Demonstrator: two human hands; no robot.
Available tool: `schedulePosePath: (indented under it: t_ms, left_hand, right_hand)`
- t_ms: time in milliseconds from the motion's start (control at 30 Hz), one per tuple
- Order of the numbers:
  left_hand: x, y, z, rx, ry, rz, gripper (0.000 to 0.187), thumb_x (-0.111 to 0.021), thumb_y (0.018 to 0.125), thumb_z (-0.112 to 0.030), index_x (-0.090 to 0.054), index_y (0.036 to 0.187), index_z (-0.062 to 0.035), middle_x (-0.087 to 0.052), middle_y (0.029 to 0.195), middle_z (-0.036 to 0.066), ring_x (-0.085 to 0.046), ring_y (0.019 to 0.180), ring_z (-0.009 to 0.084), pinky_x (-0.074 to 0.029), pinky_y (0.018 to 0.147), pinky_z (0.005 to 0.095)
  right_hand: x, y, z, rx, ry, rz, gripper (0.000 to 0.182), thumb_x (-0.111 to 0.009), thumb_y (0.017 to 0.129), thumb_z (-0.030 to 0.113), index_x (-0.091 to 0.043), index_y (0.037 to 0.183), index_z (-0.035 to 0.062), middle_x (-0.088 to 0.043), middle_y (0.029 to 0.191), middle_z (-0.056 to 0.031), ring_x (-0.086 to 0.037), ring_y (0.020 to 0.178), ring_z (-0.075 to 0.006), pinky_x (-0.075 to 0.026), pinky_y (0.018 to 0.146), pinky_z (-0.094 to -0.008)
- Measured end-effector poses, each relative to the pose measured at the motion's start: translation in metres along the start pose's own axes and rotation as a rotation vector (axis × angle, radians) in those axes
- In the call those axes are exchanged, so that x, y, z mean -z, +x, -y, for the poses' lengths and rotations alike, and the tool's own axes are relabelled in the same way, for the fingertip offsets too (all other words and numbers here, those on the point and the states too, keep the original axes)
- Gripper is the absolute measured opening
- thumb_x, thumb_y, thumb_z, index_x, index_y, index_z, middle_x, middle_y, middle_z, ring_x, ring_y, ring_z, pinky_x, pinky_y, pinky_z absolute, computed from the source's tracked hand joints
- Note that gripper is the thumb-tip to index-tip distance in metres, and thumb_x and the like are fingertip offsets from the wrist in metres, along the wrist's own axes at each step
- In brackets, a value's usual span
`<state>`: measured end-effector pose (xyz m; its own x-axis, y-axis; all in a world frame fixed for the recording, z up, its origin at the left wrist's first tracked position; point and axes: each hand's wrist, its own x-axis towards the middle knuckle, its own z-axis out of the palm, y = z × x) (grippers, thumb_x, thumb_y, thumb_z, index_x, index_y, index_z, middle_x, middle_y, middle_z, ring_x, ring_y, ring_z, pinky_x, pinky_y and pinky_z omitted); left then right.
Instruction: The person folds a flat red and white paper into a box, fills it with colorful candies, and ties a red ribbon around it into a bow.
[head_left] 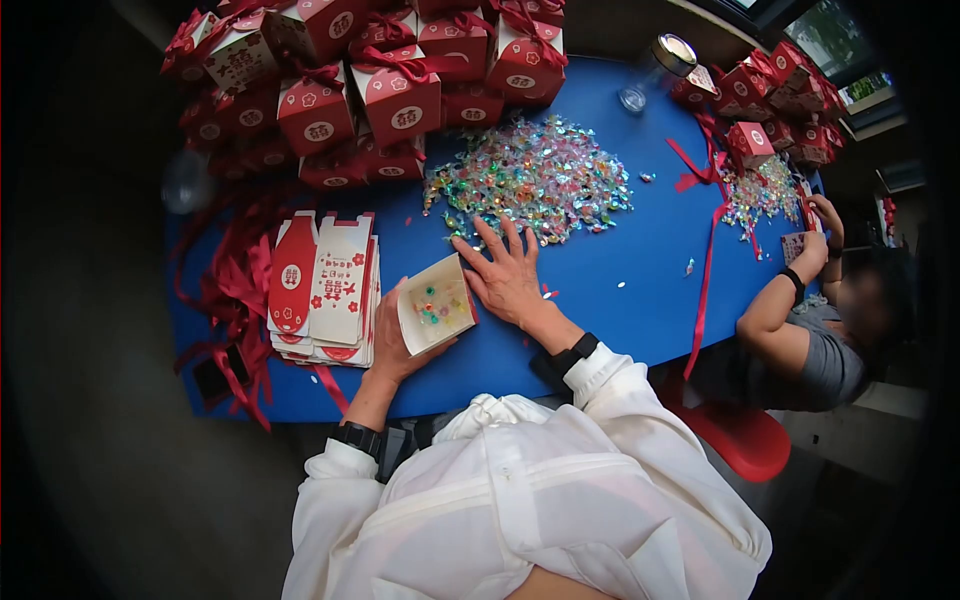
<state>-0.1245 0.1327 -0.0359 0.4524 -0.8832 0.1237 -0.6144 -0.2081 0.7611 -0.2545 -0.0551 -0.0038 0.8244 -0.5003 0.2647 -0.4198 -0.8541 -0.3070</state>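
Observation:
An open box [408, 322] with pale inner walls holds several small coloured pieces at its bottom. My left hand [392, 335] is wrapped round the box's left and lower side. My right hand [508, 280] has its fingers spread beside the box's right edge, fingertips near the heap of shiny wrapped pieces [545, 180]; nothing shows in it. Left of my left hand lies a stack of flat red and white cartons [340, 280].
Finished red boxes [400, 100] are piled at the back left. Red ribbons [230, 290] lie at the left edge of the blue table [600, 310]. A glass jar [672, 56] stands at the back. A co-worker [800, 335] sits at the right, near a second heap [762, 190].

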Motion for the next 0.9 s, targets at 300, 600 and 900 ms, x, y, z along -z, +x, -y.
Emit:
schedulePosePath:
  t_ms: [300,600,900]
  left_hand:
    - [-0.005,-0.006,0.007,0.009,0.037,-0.016,0.105,-0.087,0.058,-0.044,-0.031,0.136,-0.0015,-0.047,0.129,0.018,-0.050,0.116,0.0358,-0.041,0.098,0.0446]
    - [-0.007,-0.007,0.013,0.021,0.056,0.020,0.104,-0.087,0.058,-0.045,-0.031,0.135,-0.0025,-0.046,0.130,0.020,-0.049,0.114,0.0381,-0.040,0.097,0.0455]
    - [-0.015,0.020,-0.021,-0.214,0.076,-0.146,0.117,-0.088,0.053,-0.050,-0.026,0.141,-0.0034,-0.038,0.138,0.017,-0.040,0.122,0.0368,-0.031,0.104,0.0474]
  right_hand:
    - [0.024,-0.002,-0.060,0.044,0.080,0.052,0.041,-0.067,0.083,0.021,-0.060,0.123,0.0195,-0.051,0.134,-0.0043,-0.039,0.130,-0.0304,-0.023,0.109,-0.0549]
    - [0.031,-0.027,-0.059,-0.036,0.219,-0.100,0.034,-0.077,0.070,0.012,-0.065,0.102,0.0111,-0.056,0.121,-0.0091,-0.051,0.115,-0.0301,-0.037,0.098,-0.0446]
    - [0.030,-0.035,-0.065,-0.168,0.319,-0.170,0.035,-0.078,0.069,0.007,-0.058,0.096,0.0029,-0.053,0.106,-0.0134,-0.056,0.098,-0.0325,-0.046,0.083,-0.0425]
